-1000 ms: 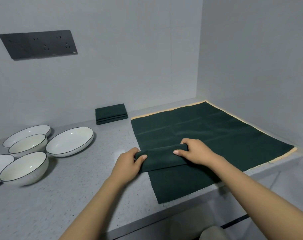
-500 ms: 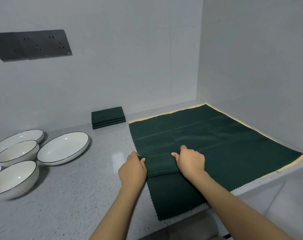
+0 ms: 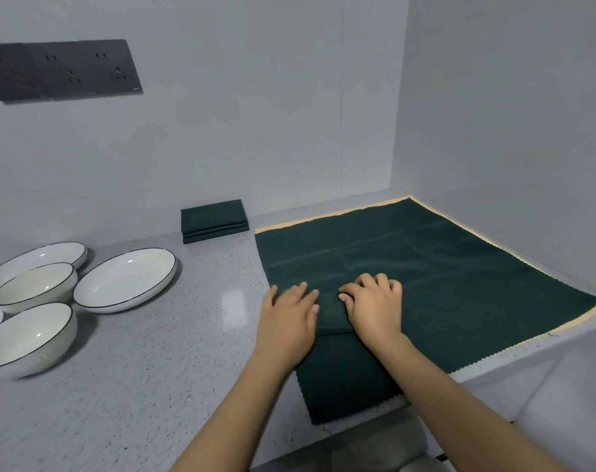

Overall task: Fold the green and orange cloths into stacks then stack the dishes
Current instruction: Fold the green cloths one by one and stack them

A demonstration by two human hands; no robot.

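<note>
The half-folded dark green cloth (image 3: pixel 334 321) lies at the desk's (image 3: pixel 160 352) front edge on a spread dark green cloth (image 3: pixel 443 284) over an orange one (image 3: pixel 562 330). The left hand (image 3: pixel 289 315) presses it flat-fingered; the right hand (image 3: pixel 373 306) has fingers curled at its fold. It looks soft, light and limp, best taken by corners. The white glazed bowls (image 3: pixel 27 332) look rigid and breakable.

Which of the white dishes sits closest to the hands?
The wide shallow dish, rightmost of the group. The two deeper bowls and the other shallow dishes lie farther left of the left hand.
</note>
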